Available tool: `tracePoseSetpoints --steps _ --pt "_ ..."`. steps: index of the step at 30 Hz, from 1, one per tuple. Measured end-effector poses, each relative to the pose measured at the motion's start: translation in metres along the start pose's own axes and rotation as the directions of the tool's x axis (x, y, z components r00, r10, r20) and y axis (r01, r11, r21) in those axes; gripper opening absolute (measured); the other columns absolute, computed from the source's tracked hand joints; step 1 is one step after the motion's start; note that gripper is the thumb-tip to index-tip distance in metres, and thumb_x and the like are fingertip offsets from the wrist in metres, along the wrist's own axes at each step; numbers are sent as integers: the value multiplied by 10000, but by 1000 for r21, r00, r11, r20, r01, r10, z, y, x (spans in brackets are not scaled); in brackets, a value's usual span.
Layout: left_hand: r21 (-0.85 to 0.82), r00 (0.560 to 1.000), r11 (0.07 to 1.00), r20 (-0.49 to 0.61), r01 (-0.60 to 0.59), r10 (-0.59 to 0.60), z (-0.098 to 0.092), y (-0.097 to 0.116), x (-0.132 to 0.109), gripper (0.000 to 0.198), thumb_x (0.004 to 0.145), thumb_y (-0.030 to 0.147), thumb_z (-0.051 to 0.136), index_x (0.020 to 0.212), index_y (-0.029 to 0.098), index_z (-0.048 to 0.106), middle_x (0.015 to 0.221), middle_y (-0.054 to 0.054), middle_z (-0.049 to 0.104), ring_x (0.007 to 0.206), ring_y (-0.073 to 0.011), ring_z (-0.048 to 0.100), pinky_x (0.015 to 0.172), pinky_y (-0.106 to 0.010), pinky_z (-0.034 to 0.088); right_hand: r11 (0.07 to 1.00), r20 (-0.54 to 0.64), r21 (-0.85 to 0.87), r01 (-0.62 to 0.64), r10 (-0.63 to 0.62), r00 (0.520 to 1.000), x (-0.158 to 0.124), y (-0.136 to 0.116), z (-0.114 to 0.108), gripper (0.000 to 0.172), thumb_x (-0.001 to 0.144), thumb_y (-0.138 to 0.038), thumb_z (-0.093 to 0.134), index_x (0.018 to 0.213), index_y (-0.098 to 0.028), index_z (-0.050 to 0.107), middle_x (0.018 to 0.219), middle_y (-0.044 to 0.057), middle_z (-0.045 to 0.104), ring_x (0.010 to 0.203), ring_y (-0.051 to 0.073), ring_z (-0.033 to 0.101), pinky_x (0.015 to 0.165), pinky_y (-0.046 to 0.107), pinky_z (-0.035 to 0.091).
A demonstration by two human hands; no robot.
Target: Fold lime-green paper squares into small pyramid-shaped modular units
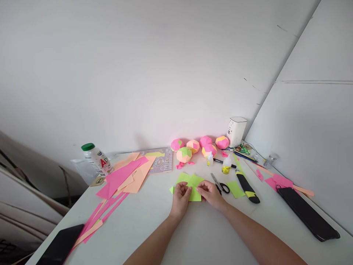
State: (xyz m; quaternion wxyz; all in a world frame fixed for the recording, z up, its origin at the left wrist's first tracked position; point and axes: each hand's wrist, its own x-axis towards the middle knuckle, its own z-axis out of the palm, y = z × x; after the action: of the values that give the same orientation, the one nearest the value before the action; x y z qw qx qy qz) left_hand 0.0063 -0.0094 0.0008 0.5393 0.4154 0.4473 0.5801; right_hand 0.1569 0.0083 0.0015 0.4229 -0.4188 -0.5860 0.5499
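Observation:
A piece of lime-green paper (195, 195) is pinched between my two hands over the middle of the table. My left hand (181, 194) grips its left side with curled fingers and thumb. On the right side, my right hand (210, 192) pinches its edge. More green paper (182, 178) lies just behind the hands. Black-handled scissors (220, 183) rest partly open beside my right hand. A green paper square (235, 189) lies farther right, next to a black and yellow utility knife (247, 187).
Several faceted paper balls (184, 155) stand at the wall, near two glue bottles (226, 165) and a marker (220, 162). Pink and orange sheets (121, 176) and strips spread left, by a white bottle (97, 161) and black phone (60, 244). A black pouch (307, 213) lies right.

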Motion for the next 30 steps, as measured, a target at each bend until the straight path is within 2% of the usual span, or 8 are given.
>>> tracePoseSetpoints --steps 5,9,12,17,24,30 --pt "20 1000 1000 -6 -18 18 1 0 -1 380 674 402 665 919 197 460 641 42 484 578 -104 497 516 -207 387 1000 -15 15 6 -6 1000 1 2 -1 271 720 -399 646 853 -189 536 599 -44 548 426 85 462 422 220 398" --pt "33 1000 999 24 8 -9 0 0 -1 423 698 432 635 996 210 432 713 28 480 588 -108 503 436 -182 367 1000 -6 0 2 -2 1000 1 2 -1 297 729 -403 638 901 -175 554 638 -22 581 457 97 509 433 222 398" --pt "38 999 999 14 -32 32 -2 -1 0 409 722 432 615 1007 213 421 755 18 467 620 -109 506 432 -176 381 1000 10 -4 -3 3 1000 1 1 -1 299 757 -415 609 913 -167 551 600 -26 578 466 113 556 434 220 388" --pt "55 997 996 -32 -74 76 -6 -3 3 392 714 428 628 983 206 448 696 43 404 583 -93 472 442 -173 389 1000 20 11 -15 15 1000 0 -2 0 332 736 -443 616 895 -161 546 604 -24 595 481 129 586 437 223 389" --pt "65 998 996 -2 -59 59 -4 0 1 403 720 444 619 993 206 442 666 52 405 540 -87 456 424 -175 378 1000 24 8 -13 13 1000 1 -2 1 308 724 -444 625 817 -165 534 626 -17 603 487 127 587 431 221 387" --pt "36 998 998 51 -45 43 -4 0 1 411 747 446 593 1040 208 429 587 76 383 487 -85 429 429 -188 374 999 16 33 19 -19 1000 3 5 -1 245 743 -395 621 830 -179 545 658 -15 610 504 124 589 431 221 389"
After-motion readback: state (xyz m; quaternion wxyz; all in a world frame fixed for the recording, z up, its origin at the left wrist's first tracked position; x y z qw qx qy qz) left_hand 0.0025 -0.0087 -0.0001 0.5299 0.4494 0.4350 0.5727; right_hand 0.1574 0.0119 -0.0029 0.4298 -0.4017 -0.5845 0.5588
